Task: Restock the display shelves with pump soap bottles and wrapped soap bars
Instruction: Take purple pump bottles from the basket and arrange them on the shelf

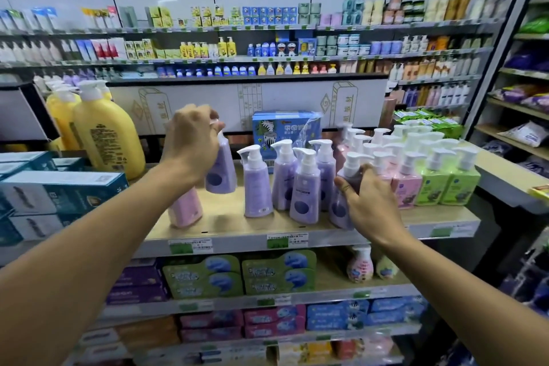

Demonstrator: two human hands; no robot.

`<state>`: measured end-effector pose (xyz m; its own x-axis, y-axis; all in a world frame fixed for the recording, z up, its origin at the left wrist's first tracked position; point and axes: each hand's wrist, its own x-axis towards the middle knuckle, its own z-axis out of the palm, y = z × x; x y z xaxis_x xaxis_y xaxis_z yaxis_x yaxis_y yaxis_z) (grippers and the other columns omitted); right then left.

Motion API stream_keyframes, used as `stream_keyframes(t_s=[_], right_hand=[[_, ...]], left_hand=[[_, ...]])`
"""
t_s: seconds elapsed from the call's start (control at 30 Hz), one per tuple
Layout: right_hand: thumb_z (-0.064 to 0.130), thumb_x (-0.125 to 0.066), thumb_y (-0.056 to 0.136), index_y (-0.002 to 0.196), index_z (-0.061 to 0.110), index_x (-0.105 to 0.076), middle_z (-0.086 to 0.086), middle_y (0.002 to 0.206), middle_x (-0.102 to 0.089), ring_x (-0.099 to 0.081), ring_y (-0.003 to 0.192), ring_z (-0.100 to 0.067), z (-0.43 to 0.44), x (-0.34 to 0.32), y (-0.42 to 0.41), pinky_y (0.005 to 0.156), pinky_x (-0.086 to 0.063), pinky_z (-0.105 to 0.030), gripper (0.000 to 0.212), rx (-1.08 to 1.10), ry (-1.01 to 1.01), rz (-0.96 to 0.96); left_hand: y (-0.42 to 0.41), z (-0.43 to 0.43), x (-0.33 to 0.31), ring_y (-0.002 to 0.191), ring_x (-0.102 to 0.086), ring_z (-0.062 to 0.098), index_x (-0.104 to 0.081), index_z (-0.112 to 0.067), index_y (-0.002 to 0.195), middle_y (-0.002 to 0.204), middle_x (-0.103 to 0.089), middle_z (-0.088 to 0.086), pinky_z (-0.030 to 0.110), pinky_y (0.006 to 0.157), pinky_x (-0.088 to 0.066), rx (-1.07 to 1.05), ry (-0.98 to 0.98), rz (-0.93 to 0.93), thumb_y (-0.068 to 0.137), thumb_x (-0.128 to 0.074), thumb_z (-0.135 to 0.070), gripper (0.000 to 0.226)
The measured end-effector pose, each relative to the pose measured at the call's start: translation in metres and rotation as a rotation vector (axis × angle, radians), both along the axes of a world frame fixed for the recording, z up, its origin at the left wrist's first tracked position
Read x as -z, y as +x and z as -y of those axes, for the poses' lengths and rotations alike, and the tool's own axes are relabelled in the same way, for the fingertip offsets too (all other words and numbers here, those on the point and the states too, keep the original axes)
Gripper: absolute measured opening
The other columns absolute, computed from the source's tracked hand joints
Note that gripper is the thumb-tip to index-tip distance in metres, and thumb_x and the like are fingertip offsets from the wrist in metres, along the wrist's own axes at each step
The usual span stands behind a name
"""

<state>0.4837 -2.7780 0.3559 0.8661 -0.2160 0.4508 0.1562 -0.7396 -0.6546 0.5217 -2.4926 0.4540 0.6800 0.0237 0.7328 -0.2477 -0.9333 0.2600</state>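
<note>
head view: the left hand [193, 140] has its fingers curled over the pump of a purple pump soap bottle [221, 171]. the bottle is nearly upright over the bare part of the display shelf [231, 226], between a pink bottle [185, 211] and the purple row [258, 190]. its base may just touch the shelf; i cannot tell. the right hand [368, 208], nearer the row, has its fingers wrapped round a second purple bottle [353, 162] at the front right end, hiding its label.

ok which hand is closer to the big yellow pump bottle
Left. The left hand grips a purple bottle just right of the big yellow pump bottle; the right hand grips a second purple bottle across the shelf.
</note>
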Motion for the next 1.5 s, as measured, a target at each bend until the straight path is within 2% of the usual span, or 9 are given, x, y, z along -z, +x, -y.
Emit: stream_keyframes(t_s=[0.4,0.57,0.77,0.97,1.03,1.17,1.3,1.4,1.5], right_hand=[[0.037,-0.059,0.096,0.095,0.02,-0.052,-0.002,0.095,-0.067,-0.061,0.092,-0.025,0.005,-0.009,-0.001,0.072,-0.04,-0.033,0.018,-0.045,0.037,-0.06],[0.033,-0.058,0.097,0.104,0.018,-0.054,-0.008,0.107,-0.066,-0.059,0.1,-0.028,0.002,-0.006,0.004,0.077,-0.039,-0.032,0.017,-0.071,0.029,-0.069],[0.027,-0.061,0.096,0.116,0.014,-0.052,-0.012,0.112,-0.066,-0.06,0.104,-0.03,0.002,-0.002,0.004,0.083,-0.045,-0.035,0.027,-0.1,0.042,-0.089],[0.033,-0.07,0.09,0.122,0.017,-0.052,-0.002,0.11,-0.063,-0.061,0.097,-0.022,0.006,-0.001,-0.006,0.081,-0.046,-0.031,0.04,-0.107,0.142,-0.113],[0.036,-0.07,0.089,0.123,0.02,-0.052,0.001,0.111,-0.061,-0.062,0.095,-0.021,0.011,0.008,-0.026,0.082,-0.051,-0.038,0.042,-0.065,0.173,-0.072],[0.032,-0.067,0.091,0.117,0.023,-0.057,0.006,0.1,-0.058,-0.056,0.079,-0.006,0.025,0.063,-0.082,0.067,-0.039,-0.01,0.03,0.021,0.174,0.038],[0.029,-0.066,0.093,0.095,0.031,-0.063,0.013,0.083,-0.063,-0.059,0.071,-0.003,0.048,0.182,-0.141,0.06,-0.042,-0.014,0.004,-0.029,0.168,-0.262],[0.024,-0.069,0.089,0.087,0.026,-0.068,0.008,0.078,-0.068,-0.065,0.078,-0.016,0.072,0.299,-0.174,0.063,-0.04,-0.023,0.003,-0.001,0.189,-0.624],[0.024,-0.063,0.092,0.1,0.012,-0.074,-0.01,0.1,-0.074,-0.067,0.099,-0.025,0.098,0.43,-0.208,0.072,-0.043,-0.027,0.018,0.028,0.116,-1.003]], left_hand=[[0.079,0.025,0.0,0.084,-0.069,0.026,-0.077,-0.005,0.096,0.094,-0.073,0.013,0.039,0.085,-0.058,0.091,-0.302,-0.512,0.082,-0.079,-0.013,0.016],[0.088,0.023,0.004,0.07,-0.07,0.016,-0.076,-0.016,0.091,0.082,-0.073,0.001,0.027,0.069,-0.059,0.16,-0.443,-0.561,0.083,-0.077,-0.015,0.008],[0.073,0.011,0.014,0.079,-0.07,0.022,-0.07,-0.011,0.11,0.109,-0.07,0.014,0.029,0.069,-0.058,0.251,-0.601,-0.609,0.089,-0.072,-0.015,0.022],[0.015,0.025,0.014,0.096,-0.065,0.027,-0.072,-0.014,0.111,0.11,-0.068,0.012,0.036,0.087,-0.051,0.097,-0.226,-0.155,0.089,-0.068,-0.026,0.026],[-0.018,0.037,0.026,0.082,-0.065,0.023,-0.072,-0.014,0.104,0.1,-0.068,0.01,0.034,0.08,-0.053,0.179,-0.261,0.027,0.089,-0.069,-0.022,0.018],[-0.089,0.069,0.093,0.066,-0.058,0.005,-0.07,-0.018,0.097,0.087,-0.066,-0.004,0.015,0.062,-0.046,0.399,-0.35,0.15,0.09,-0.069,-0.023,0.009],[-0.141,0.109,0.232,0.068,-0.058,0.003,-0.07,-0.018,0.091,0.081,-0.064,-0.009,0.012,0.065,-0.043,0.504,-0.394,-0.089,0.093,-0.067,-0.022,0.006],[-0.166,0.139,0.375,0.064,-0.059,0.002,-0.069,-0.025,0.084,0.07,-0.064,-0.014,0.024,0.063,-0.049,0.41,-0.47,-0.638,0.089,-0.069,-0.028,0.007],[-0.201,0.156,0.53,0.08,-0.068,0.018,-0.068,-0.023,0.086,0.078,-0.07,-0.005,0.031,0.073,-0.053,0.241,-0.449,-1.166,0.086,-0.072,-0.022,0.004]])
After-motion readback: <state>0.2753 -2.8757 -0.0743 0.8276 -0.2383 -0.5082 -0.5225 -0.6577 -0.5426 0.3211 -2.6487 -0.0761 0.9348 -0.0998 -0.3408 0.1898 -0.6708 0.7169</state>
